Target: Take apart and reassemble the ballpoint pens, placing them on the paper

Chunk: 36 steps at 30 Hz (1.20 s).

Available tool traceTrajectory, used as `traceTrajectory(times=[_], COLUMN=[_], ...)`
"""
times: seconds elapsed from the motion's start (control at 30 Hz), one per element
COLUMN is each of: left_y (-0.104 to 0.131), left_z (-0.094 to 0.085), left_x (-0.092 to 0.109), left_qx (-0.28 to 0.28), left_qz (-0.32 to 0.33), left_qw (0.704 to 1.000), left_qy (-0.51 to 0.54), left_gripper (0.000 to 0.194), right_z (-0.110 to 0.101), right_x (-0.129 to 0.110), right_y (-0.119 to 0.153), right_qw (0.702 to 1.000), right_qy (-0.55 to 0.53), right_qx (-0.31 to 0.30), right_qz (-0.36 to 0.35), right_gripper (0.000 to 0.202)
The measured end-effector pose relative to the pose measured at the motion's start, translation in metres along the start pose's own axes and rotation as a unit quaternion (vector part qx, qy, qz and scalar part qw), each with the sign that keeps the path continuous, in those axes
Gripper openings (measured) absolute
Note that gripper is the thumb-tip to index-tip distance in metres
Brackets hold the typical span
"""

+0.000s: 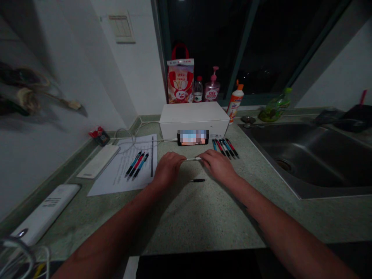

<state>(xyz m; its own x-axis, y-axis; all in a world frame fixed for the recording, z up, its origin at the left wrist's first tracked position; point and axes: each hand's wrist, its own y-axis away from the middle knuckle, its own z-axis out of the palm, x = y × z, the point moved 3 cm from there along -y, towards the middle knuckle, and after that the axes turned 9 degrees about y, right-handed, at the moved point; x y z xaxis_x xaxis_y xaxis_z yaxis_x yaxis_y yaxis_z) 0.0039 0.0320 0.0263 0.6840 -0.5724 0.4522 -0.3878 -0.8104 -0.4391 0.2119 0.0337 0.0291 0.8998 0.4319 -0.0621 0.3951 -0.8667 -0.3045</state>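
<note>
Both my hands pinch a thin white pen refill (192, 159), held level just above the counter. My left hand (168, 166) has its left end between closed fingers, and my right hand (217, 164) closes on the other end. Below them, a small black pen part (198, 180) with a pale narrow tip lies loose on the counter. Several pens (225, 148) in blue, red and black lie side by side beyond my right hand. Left of my left hand, three more pens (136, 166) rest on a printed sheet of paper (116, 182).
A phone (193, 138) with a cable leans against a white box (194, 113) at the back. The sink (290, 155) is on the right. Bottles, including a pink pump bottle (212, 87), stand by the window. White flat cases (48, 211) line the left wall.
</note>
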Motion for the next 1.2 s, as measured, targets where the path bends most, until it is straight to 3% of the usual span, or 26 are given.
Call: traceTrajectory(times=[0.17, 0.23, 0.33, 0.4, 0.47, 0.63, 0.73, 0.83, 1.0, 1.2], left_y=[0.004, 0.006, 0.008, 0.01, 0.009, 0.011, 0.011, 0.008, 0.004, 0.002], left_z=[0.007, 0.006, 0.0, -0.003, 0.001, 0.021, 0.026, 0.022, 0.006, -0.003], left_x=[0.005, 0.005, 0.006, 0.008, 0.011, 0.02, 0.022, 0.016, -0.004, -0.002], left_qx=[0.007, 0.066, 0.179, 0.207, 0.163, -0.077, -0.134, -0.097, 0.044, 0.057], left_qz=[0.032, 0.012, -0.009, 0.005, 0.044, 0.126, 0.123, 0.07, -0.094, -0.115], left_qw=[0.999, 0.997, 0.983, 0.978, 0.984, 0.987, 0.982, 0.991, 0.99, 0.987], left_qy=[0.026, 0.047, 0.048, 0.039, 0.049, 0.065, 0.057, 0.066, 0.095, 0.095], left_gripper=[0.019, 0.027, 0.058, 0.06, 0.047, 0.028, 0.013, 0.009, 0.019, 0.028], right_z=[0.003, 0.004, 0.003, 0.002, 0.001, 0.0, -0.001, -0.003, -0.004, -0.004], right_x=[-0.014, -0.015, -0.01, -0.005, -0.002, 0.001, 0.001, 0.002, 0.005, 0.003], right_y=[0.001, 0.003, 0.004, 0.004, 0.003, 0.003, 0.003, 0.003, 0.003, 0.003], right_qw=[0.998, 0.998, 0.997, 0.994, 0.993, 0.994, 0.996, 0.997, 0.997, 0.998], right_qy=[-0.02, -0.037, -0.072, -0.086, -0.089, -0.07, -0.053, -0.038, -0.026, -0.023], right_qx=[-0.007, -0.007, 0.023, 0.045, 0.057, 0.049, 0.041, 0.04, 0.035, 0.033], right_qz=[-0.06, -0.041, 0.015, 0.044, 0.057, 0.066, 0.059, 0.054, 0.055, 0.043], right_gripper=[0.022, 0.026, 0.04, 0.051, 0.05, 0.033, 0.033, 0.033, 0.035, 0.035])
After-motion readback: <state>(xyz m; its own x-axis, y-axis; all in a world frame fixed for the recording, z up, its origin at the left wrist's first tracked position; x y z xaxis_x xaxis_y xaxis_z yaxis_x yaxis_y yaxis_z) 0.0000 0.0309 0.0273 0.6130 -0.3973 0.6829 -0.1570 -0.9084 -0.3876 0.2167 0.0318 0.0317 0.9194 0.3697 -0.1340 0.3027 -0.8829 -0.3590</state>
